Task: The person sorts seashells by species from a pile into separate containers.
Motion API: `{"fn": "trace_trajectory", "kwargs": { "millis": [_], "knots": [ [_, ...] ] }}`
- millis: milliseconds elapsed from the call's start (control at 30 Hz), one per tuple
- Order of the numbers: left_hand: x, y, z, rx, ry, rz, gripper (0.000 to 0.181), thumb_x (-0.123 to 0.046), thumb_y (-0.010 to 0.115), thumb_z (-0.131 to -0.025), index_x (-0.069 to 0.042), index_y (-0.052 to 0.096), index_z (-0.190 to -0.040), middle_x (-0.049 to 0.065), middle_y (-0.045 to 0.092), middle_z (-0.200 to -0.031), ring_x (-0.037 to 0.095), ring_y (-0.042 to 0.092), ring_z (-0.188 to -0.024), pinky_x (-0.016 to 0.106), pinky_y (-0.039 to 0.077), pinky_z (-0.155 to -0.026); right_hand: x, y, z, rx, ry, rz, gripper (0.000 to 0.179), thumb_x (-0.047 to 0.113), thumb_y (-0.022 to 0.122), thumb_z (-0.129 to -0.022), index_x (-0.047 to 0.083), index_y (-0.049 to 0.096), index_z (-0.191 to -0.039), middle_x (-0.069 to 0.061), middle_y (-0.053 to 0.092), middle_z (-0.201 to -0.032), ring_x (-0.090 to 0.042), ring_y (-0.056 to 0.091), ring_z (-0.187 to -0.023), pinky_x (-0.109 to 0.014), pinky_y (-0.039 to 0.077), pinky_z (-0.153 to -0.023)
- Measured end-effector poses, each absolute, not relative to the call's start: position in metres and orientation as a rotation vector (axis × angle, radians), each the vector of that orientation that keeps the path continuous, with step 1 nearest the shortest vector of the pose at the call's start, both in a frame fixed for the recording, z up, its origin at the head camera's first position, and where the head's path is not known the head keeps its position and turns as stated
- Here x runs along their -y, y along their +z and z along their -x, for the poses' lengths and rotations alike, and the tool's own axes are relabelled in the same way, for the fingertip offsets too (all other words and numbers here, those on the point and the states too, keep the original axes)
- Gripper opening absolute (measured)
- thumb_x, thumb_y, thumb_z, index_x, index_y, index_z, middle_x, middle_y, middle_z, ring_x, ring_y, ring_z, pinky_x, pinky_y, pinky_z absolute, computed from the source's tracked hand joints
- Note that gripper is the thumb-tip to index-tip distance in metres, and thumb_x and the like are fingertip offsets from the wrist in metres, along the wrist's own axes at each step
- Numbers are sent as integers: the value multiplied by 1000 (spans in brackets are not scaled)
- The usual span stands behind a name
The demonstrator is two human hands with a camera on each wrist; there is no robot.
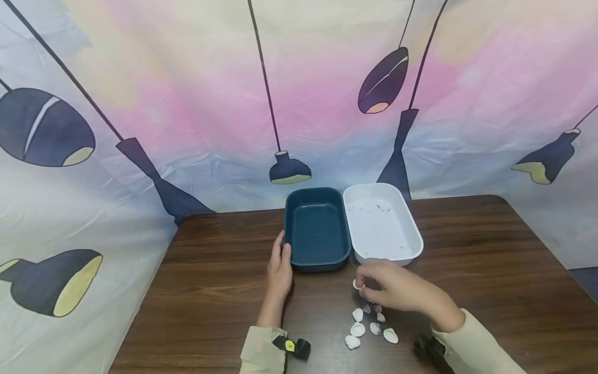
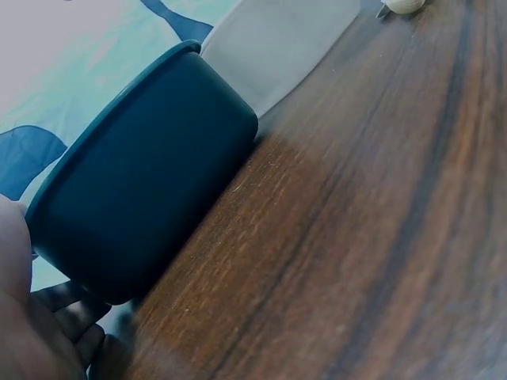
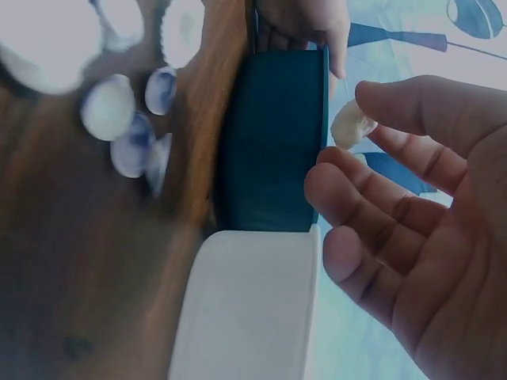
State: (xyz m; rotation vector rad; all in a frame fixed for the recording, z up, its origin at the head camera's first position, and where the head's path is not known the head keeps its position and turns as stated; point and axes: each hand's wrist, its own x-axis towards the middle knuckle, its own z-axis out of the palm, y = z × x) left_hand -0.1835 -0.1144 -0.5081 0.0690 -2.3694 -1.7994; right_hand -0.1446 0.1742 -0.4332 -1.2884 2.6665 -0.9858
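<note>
My right hand (image 1: 397, 288) pinches a small pale seashell (image 3: 351, 127) between thumb and index finger, just in front of the white tub (image 1: 413, 244). Its other fingers are loosely bent and hold nothing. Several white and purplish seashells (image 1: 357, 329) lie on the table below this hand. With its fingers along the outer left wall, my left hand (image 1: 280, 267) rests against the dark teal tub (image 1: 317, 267). In the left wrist view the thumb is near the rim and the fingertips are low by the base, partly hidden. No shells show inside the teal tub.
The two tubs stand side by side at the back of the brown wooden table (image 1: 224, 291). Small dark specks are visible in the white one. Behind the table hangs a pastel cloth (image 1: 210, 104) printed with lamps. Dark straps with devices circle both wrists.
</note>
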Motion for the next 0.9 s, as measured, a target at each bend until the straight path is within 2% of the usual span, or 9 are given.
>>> {"fn": "trace_trajectory", "kwargs": {
  "millis": [400, 667, 800, 900],
  "knots": [
    [114, -508, 184, 2360, -1818, -68, 52, -35, 39, -116, -16, 37, -165, 15, 35, -169, 39, 31, -155, 65, 25, -122, -144, -417, 174, -2677, -887, 1371, 20, 2, 72, -87, 20, 63, -86, 10, 61, -91, -7, 55, -83, -29, 51, -76],
    [113, -509, 186, 2357, -1810, -57, 51, -35, 39, -116, -17, 38, -164, 14, 37, -168, 40, 34, -153, 65, 27, -121, -131, -407, 196, -2710, -843, 1365, 20, 4, 75, -89, 20, 65, -84, 9, 60, -89, -7, 52, -73, -26, 48, -67],
    [114, -510, 187, 2352, -1790, -51, 51, -33, 40, -116, -15, 39, -163, 16, 39, -167, 41, 36, -152, 65, 28, -120, -126, -404, 208, -2730, -820, 1328, 18, 6, 75, -92, 20, 66, -85, 9, 60, -90, -11, 53, -74, -28, 48, -67],
    [114, -510, 186, 2350, -1787, -58, 50, -33, 41, -116, -16, 40, -163, 16, 39, -166, 41, 35, -152, 65, 28, -120, -123, -402, 215, -2734, -819, 1275, 18, 7, 74, -94, 21, 66, -86, 9, 61, -92, -17, 58, -79, -30, 50, -72]
  ]
}}
